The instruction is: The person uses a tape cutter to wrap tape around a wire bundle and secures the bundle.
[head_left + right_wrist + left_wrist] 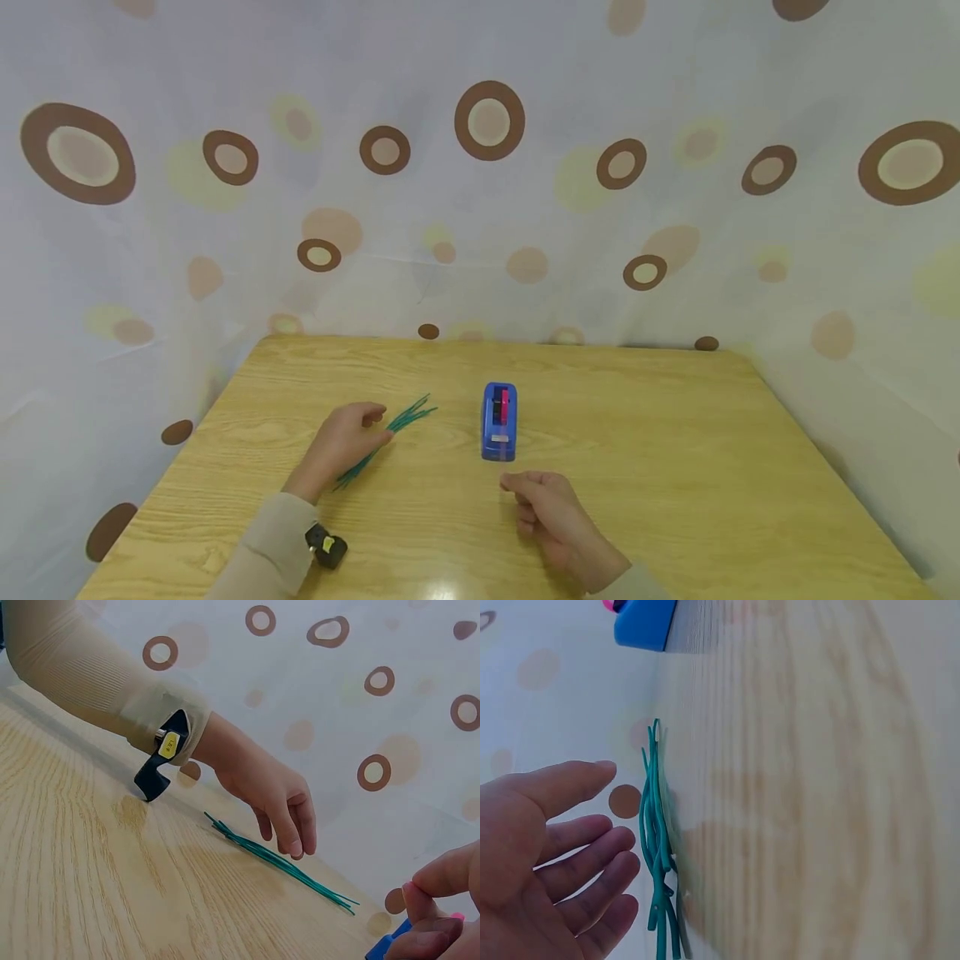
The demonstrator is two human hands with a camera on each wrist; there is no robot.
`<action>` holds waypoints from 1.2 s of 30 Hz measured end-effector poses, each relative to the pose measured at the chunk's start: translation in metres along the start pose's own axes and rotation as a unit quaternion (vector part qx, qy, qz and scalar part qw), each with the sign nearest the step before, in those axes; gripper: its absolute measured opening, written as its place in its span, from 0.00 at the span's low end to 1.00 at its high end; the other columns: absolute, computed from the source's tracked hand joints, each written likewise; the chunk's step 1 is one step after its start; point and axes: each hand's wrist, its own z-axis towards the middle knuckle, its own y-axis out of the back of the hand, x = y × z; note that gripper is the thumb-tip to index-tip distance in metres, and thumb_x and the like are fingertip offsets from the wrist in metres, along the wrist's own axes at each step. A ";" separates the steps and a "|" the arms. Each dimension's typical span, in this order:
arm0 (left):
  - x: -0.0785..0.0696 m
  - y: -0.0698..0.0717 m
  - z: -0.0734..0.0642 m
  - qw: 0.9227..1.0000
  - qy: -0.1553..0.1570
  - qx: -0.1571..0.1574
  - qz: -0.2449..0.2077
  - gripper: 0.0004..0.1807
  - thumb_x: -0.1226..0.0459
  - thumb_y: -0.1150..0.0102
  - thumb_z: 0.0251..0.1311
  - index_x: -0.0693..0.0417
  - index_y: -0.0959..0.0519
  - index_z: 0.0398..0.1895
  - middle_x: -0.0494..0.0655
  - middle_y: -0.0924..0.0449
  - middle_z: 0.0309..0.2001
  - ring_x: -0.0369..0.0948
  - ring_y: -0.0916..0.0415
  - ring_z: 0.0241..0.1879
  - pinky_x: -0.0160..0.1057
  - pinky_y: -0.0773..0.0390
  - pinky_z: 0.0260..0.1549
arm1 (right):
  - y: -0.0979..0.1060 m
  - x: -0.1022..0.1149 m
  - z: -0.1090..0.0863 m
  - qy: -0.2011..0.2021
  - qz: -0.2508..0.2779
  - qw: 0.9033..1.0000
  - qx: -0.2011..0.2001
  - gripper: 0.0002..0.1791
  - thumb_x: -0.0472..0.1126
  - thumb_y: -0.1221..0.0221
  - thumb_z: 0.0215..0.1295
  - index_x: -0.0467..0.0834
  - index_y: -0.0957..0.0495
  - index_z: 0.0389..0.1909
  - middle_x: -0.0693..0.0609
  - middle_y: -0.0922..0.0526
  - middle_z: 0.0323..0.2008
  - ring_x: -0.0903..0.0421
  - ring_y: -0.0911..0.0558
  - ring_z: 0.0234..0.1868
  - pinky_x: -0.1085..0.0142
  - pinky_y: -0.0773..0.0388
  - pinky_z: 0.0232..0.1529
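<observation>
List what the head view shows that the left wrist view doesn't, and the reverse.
Only the head view: the right hand, its thumb and finger pinched together, and the black wrist device by the left sleeve.

Only the left wrist view: the palm side of the left hand, fingers spread loosely beside the green strands.

Both share: the left hand itself, the strands, the blue tape dispenser (cut off by the left wrist frame), the wooden table and the spotted backdrop.
</observation>
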 end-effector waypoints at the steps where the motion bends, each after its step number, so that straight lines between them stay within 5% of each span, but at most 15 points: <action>1: 0.001 0.000 0.000 1.000 0.001 0.003 -0.001 0.25 0.60 0.32 0.60 0.63 0.23 0.59 0.55 0.20 0.54 0.53 0.24 0.55 0.53 0.26 0.53 | 0.000 -0.001 0.000 -0.003 0.000 1.000 0.000 0.14 0.41 0.39 0.68 0.32 0.20 0.42 0.58 0.38 0.19 0.61 0.39 0.21 0.70 0.39 0.23; 23: 0.011 -0.009 -0.012 1.000 0.002 -0.003 0.007 0.16 0.68 0.29 0.53 0.63 0.19 0.45 0.46 0.19 0.38 0.43 0.22 0.39 0.47 0.22 0.42 | 0.000 -0.012 -0.002 0.001 0.016 1.000 0.014 0.10 0.39 0.39 0.66 0.33 0.20 0.36 0.59 0.41 0.17 0.62 0.42 0.19 0.71 0.41 0.21; 30: 0.008 -0.014 -0.004 0.999 0.004 -0.039 0.001 0.10 0.72 0.30 0.50 0.62 0.16 0.38 0.45 0.17 0.33 0.41 0.20 0.34 0.43 0.20 0.39 | 0.002 -0.009 0.001 -0.003 0.008 1.000 0.004 0.12 0.40 0.39 0.67 0.33 0.19 0.38 0.58 0.39 0.17 0.61 0.40 0.20 0.70 0.39 0.22; 36: 0.004 -0.014 0.004 0.999 0.015 -0.036 -0.008 0.07 0.72 0.33 0.50 0.62 0.15 0.35 0.44 0.17 0.31 0.40 0.20 0.33 0.42 0.20 0.37 | 0.003 -0.006 0.005 -0.002 -0.001 1.000 -0.005 0.13 0.41 0.38 0.67 0.32 0.20 0.41 0.58 0.39 0.17 0.61 0.39 0.21 0.70 0.40 0.22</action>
